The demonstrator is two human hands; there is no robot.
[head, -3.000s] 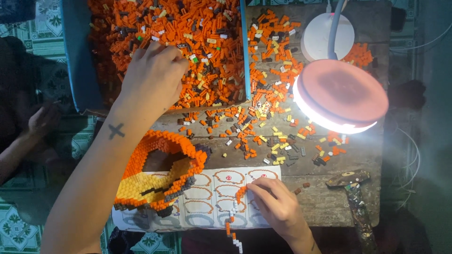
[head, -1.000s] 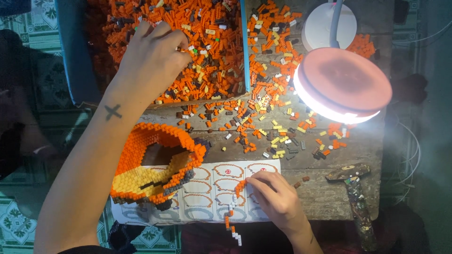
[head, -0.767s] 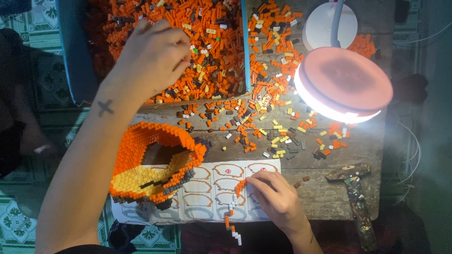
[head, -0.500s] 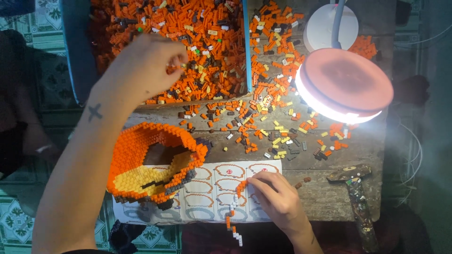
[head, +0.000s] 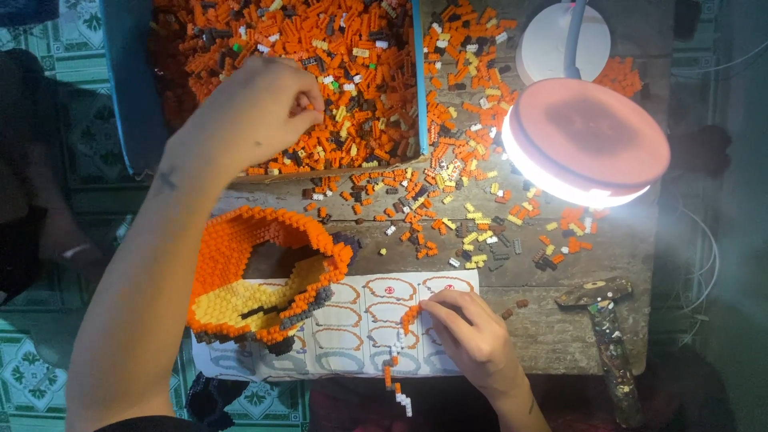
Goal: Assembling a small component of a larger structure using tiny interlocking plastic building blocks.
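The left hand (head: 256,120) hovers over the blue tray (head: 128,96), fingertips pinched on one small orange brick (head: 308,104) — best lifted clear without dragging its neighbours. The right hand (head: 472,336) lies flat, steadying a thin strip of bricks (head: 396,364) on the printed sheet (head: 376,336). Worn wooden table (head: 560,328), lit lamp (head: 588,140), tiled floor (head: 32,376)

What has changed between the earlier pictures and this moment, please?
The left hand has lifted from deep in the pile of small bricks in the blue tray and drawn back towards its near edge, fingers pinched together as if on a brick. The right hand stayed on the instruction sheet by the brick strip. The orange model and lamp kept their places.
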